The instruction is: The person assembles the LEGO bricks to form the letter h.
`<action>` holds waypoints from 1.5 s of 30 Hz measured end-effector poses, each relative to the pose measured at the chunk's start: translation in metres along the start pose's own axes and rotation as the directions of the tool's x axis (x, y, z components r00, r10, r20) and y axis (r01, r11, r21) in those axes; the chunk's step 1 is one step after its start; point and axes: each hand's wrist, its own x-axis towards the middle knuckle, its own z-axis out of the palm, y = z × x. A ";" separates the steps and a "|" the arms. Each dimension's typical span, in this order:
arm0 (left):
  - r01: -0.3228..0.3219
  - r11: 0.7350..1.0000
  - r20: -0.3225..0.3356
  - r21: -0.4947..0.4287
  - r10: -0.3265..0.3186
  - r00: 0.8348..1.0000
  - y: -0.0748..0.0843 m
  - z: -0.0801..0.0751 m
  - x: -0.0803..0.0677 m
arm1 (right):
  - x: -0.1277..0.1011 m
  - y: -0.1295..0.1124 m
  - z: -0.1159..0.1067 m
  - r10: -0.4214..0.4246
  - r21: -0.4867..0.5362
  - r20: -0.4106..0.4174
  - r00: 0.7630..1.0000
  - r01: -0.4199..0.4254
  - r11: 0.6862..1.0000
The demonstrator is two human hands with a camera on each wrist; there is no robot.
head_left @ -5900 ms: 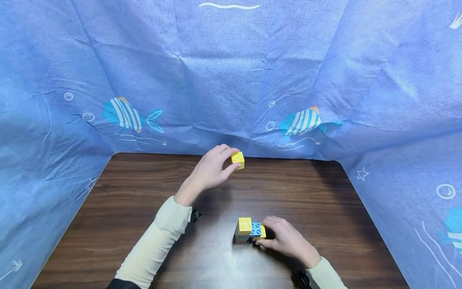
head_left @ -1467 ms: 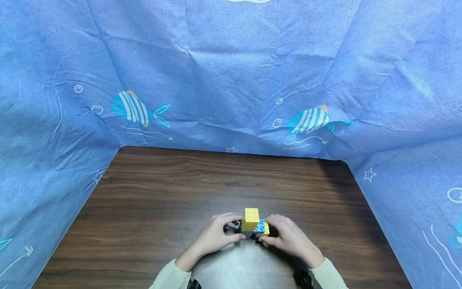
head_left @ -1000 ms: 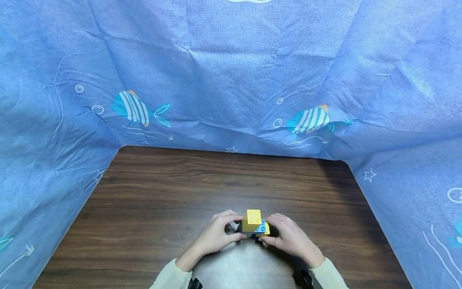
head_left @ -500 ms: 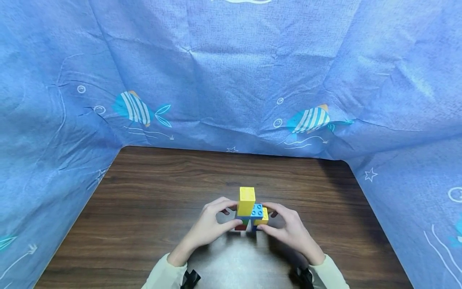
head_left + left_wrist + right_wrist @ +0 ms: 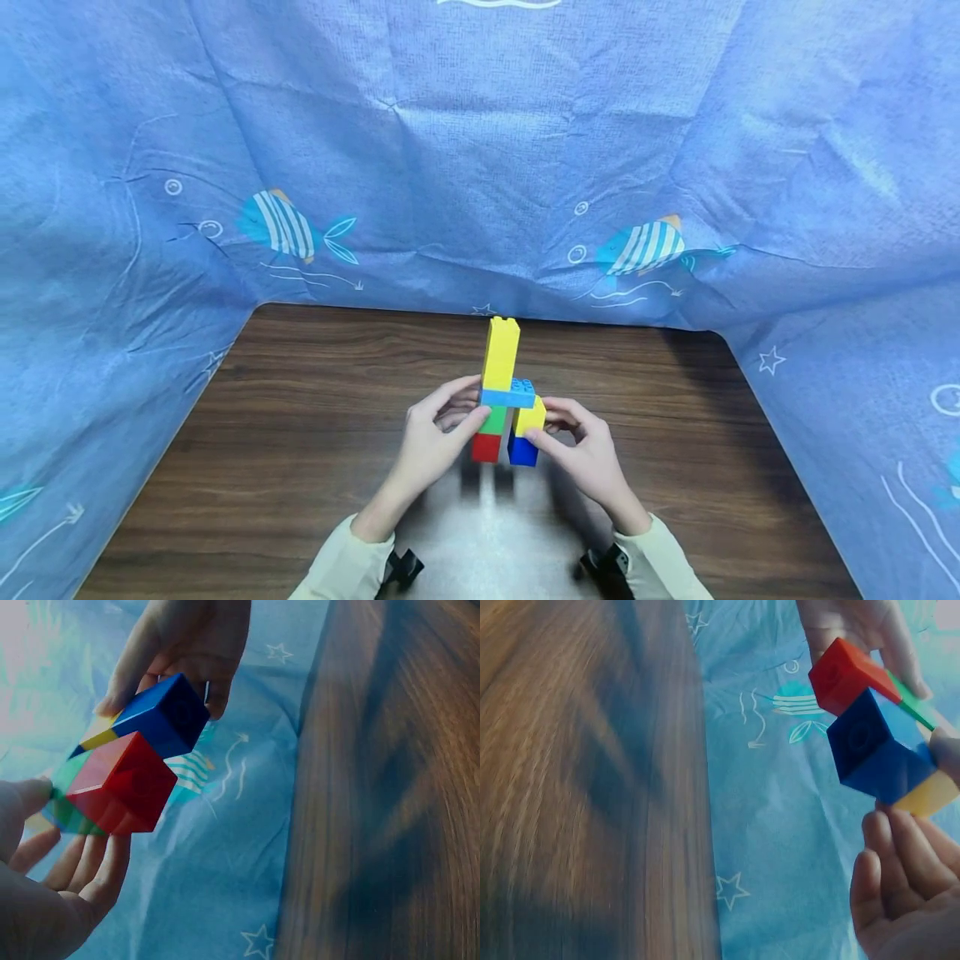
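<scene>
Both hands hold up one structure of toy building bricks in the head view, its front side and undersides now showing. My left hand [image 5: 431, 442] pinches the left leg at the green brick [image 5: 494, 421], which has a red brick [image 5: 127, 787] beneath it. My right hand [image 5: 588, 458] grips the other leg by its yellow brick [image 5: 530, 417], above a dark blue brick [image 5: 877, 750]. A light blue brick [image 5: 498, 398] bridges both legs. On its left end rises a tall yellow stack [image 5: 500, 354]. In the wrist views the legs' bottoms are off the table.
The dark wood table [image 5: 337, 358] lies below, with shadows of the hands and bricks on it. A blue cloth [image 5: 480, 167] printed with fish hangs behind and along both sides. Black straps [image 5: 402, 569] sit at the wrists.
Earlier the left hand carried a yellow brick over the table; it came to the structure, where the yellow stack is now taller. Both hands have since raised the structure and tilted it back.
</scene>
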 end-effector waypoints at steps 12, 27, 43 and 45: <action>0.038 0.961 -0.045 0.273 -0.026 0.999 -0.021 0.010 0.008 | 0.016 0.007 0.023 0.246 -0.119 -0.089 0.965 -0.255 0.959; 0.075 0.883 -0.116 0.463 -0.024 0.993 -0.060 0.027 0.013 | 0.018 0.027 0.043 0.279 -0.445 -0.152 0.948 -0.318 0.837; 0.163 0.793 -0.057 0.587 -0.161 0.985 -0.077 0.031 0.015 | 0.013 0.046 0.055 0.297 -0.606 -0.124 0.947 -0.309 0.733; 0.175 0.789 -0.056 0.589 -0.177 0.983 -0.079 0.031 0.015 | 0.014 0.048 0.055 0.305 -0.602 -0.110 0.946 -0.308 0.737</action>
